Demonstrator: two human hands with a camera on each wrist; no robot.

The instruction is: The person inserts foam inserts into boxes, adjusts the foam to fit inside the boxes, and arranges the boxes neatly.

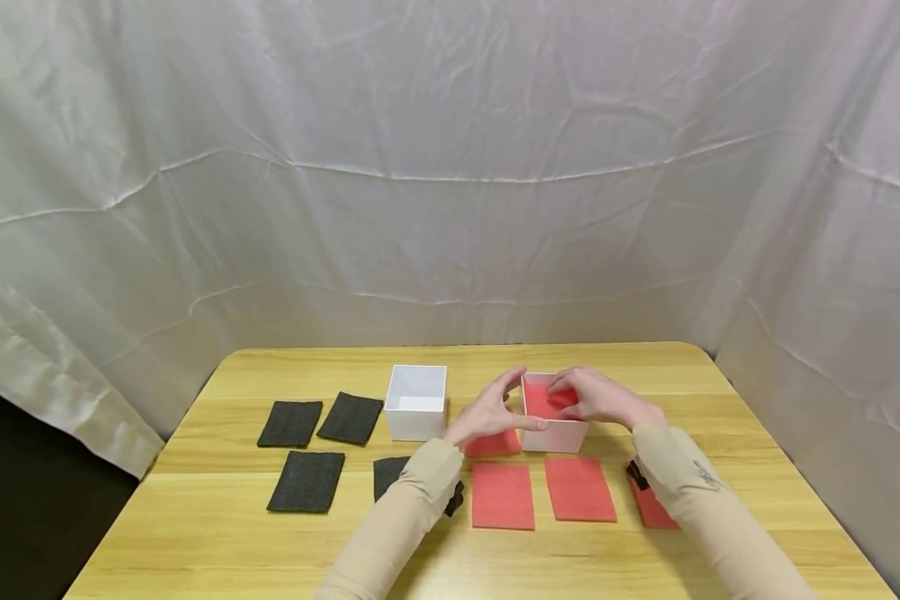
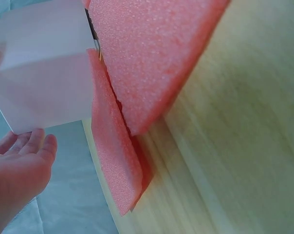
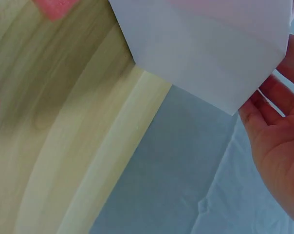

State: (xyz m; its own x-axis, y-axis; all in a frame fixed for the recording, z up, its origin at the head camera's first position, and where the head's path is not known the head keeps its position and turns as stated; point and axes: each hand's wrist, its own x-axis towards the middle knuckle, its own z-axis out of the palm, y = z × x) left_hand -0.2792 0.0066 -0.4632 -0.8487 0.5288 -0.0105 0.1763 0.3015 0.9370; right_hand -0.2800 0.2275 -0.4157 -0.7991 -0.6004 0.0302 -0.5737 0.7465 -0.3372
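My left hand (image 1: pixel 491 412) holds a white box (image 1: pixel 555 437) at its left side, thumb along the front rim and fingers toward the back. Inside that box lies red foam sheet (image 1: pixel 537 400). My right hand (image 1: pixel 596 396) reaches over the right rim, thumb and fingertips apparently pinching a red sheet; the wall hides part of the fingers. In the left wrist view the left fingers (image 2: pixel 37 146) touch the box's edge. The right wrist view shows the right hand (image 3: pixel 278 141) at the box wall. Another red sheet (image 1: pixel 495 443) lies beneath the left hand.
Two red sheets (image 1: pixel 502 497) (image 1: pixel 581 490) lie in front of the box, another (image 1: pixel 654 506) by the right sleeve. Left stands a second white box (image 1: pixel 416 421). Several black sheets (image 1: pixel 306 482) lie on the wooden table (image 1: pixel 217 533), one partly behind the left sleeve. Curtains (image 1: pixel 450 233) enclose the table.
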